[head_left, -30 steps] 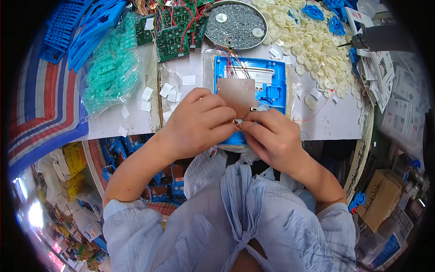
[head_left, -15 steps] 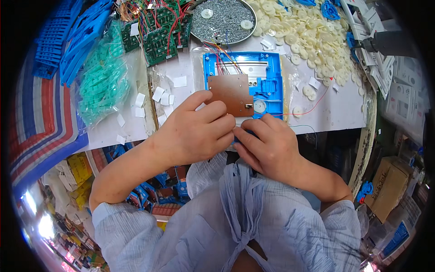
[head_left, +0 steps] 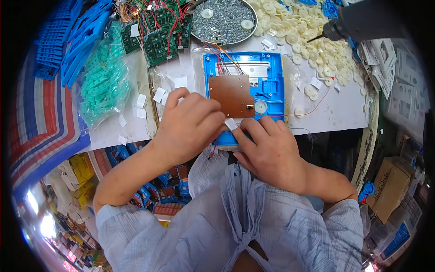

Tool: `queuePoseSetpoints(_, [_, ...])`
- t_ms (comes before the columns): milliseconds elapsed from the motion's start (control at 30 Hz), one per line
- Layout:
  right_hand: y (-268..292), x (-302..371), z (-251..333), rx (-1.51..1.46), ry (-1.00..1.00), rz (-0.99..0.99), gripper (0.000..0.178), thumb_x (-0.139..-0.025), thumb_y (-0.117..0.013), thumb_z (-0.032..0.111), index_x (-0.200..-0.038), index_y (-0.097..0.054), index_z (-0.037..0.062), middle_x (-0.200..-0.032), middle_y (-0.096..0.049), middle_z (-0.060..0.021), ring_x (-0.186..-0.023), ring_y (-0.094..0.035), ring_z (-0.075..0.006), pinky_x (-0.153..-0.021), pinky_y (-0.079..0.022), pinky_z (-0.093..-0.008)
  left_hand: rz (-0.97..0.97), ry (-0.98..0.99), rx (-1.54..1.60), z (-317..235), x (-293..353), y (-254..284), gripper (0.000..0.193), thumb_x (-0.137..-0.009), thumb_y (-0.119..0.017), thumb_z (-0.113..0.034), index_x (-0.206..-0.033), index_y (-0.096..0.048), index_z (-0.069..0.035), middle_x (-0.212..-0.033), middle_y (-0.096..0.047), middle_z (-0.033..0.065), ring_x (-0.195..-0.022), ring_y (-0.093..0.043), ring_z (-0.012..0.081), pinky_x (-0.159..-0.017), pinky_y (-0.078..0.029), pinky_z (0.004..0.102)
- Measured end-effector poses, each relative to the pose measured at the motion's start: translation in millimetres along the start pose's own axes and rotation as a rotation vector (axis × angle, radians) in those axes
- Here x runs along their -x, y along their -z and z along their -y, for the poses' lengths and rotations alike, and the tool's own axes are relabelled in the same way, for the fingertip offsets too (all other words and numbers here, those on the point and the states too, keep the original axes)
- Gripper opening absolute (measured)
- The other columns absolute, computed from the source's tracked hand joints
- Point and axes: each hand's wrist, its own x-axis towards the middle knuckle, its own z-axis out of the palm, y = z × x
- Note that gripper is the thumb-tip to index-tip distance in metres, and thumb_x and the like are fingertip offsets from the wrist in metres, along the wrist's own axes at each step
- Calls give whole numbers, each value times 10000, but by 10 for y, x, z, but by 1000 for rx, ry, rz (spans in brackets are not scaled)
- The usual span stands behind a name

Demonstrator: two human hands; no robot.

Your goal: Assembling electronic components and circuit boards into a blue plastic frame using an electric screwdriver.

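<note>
A blue plastic housing (head_left: 274,64) lies in front of me, with a brown circuit board (head_left: 230,93) over its left part and a cream disc (head_left: 260,107) beside the board. My left hand (head_left: 188,120) is closed, its thumb and index fingertips at the edge of a small white square (head_left: 231,124), just below the board. The index fingertip of my right hand (head_left: 274,152) touches the square's opposite edge. That hand's other fingers bend over the housing's lower right, with its thumb apart. Below the left fingers, a dark red wire (head_left: 212,152) hangs at the housing's near edge.
A round tray of screws (head_left: 222,31) stands behind the housing, beside piled cream discs (head_left: 317,45). A dark powered screwdriver (head_left: 362,25) hangs at the upper right. Green circuit boards (head_left: 158,45), bagged green parts (head_left: 104,90) and loose white squares (head_left: 158,94) lie to the left.
My hands have drawn slightly apart, the left one moving up and leftward, and the white square now shows between them. The hanging screwdriver has swung leftward over the cream discs.
</note>
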Motion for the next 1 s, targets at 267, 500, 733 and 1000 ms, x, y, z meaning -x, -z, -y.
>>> queuePoseSetpoints(267, [-5, 13, -25, 0, 26, -13, 429, -753, -766, 221, -1128, -669, 38, -1006, -565, -42, -912, -553, -214, -702, -435, -353, -93, 346, 196, -241, 40, -63, 230, -748, -814, -222, -850, -648, -102, -1053, -581, 66, -958, -577, 249, -916, -319, 451])
queuePoseSetpoints(500, [-8, 14, -35, 14, 43, -49, 494, -757, -753, 198, -1208, -661, 18, -1015, -572, -53, -905, -556, -217, -701, -432, -352, -342, 462, 386, -157, 234, 3, 225, -729, -781, -134, -897, -644, -73, -1039, -606, 89, -949, -587, 272, -864, -411, 391])
queuePoseSetpoints(733, [22, 12, -83, -72, 57, -70, 565, -765, -779, 237, -1268, -637, 20, -1037, -584, -59, -906, -572, -233, -707, -459, -362, -90, 567, 239, -590, 553, -105, 250, -757, -823, -145, -891, -629, -61, -974, -644, 95, -910, -601, 301, -854, -434, 409])
queuePoseSetpoints(1000, [55, -51, -64, 16, 89, 44, 689, -761, -796, 279, -1373, -579, 51, -1027, -567, -52, -873, -576, -220, -688, -499, -351, -366, 871, 913, -449, 377, 179, 176, -997, -589, -69, -846, -621, 16, -839, -622, 39, -756, -558, 101, -684, -440, 257])
